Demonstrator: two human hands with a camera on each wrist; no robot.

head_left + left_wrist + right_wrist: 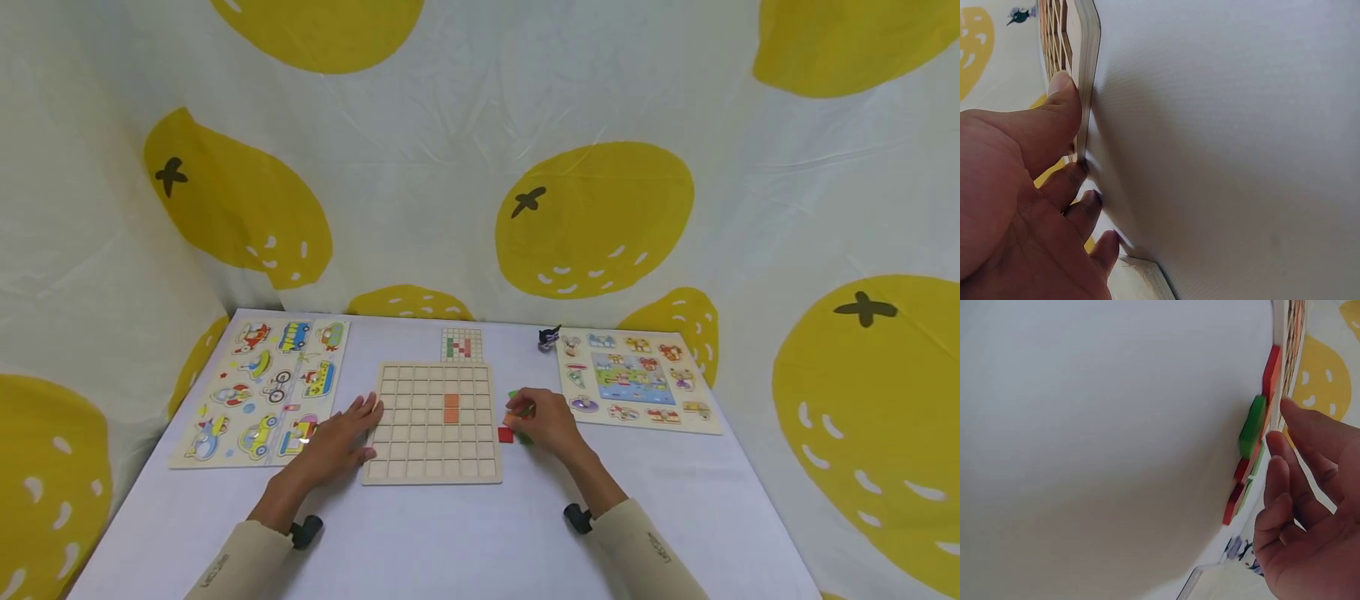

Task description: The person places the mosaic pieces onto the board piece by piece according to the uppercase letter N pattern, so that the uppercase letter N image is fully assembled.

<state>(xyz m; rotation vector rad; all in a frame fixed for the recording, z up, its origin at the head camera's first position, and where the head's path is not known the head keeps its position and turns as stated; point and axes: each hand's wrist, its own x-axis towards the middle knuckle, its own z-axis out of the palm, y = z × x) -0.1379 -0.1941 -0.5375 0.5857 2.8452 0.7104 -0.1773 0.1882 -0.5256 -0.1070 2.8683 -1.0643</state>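
A light wooden grid board (409,461) lies in the middle of the table, with two orange square tiles (451,408) set one above the other in it. My left hand (339,442) rests at the board's left edge, its fingers spread. In the left wrist view the thumb (1063,94) touches the board's rim. Beyond the right edge, my right hand (546,423) pinches an orange tile (509,420) between thumb and fingertips. Around it lie a red tile (506,435) and green tiles (1252,428), partly hidden by the hand in the head view.
A small pattern card (461,344) lies behind the board. On the left is a vehicle picture puzzle (262,392); on the right, another picture puzzle (637,379). A small dark figure (548,337) stands by its corner. A fruit-printed curtain (420,208) hangs behind the table.
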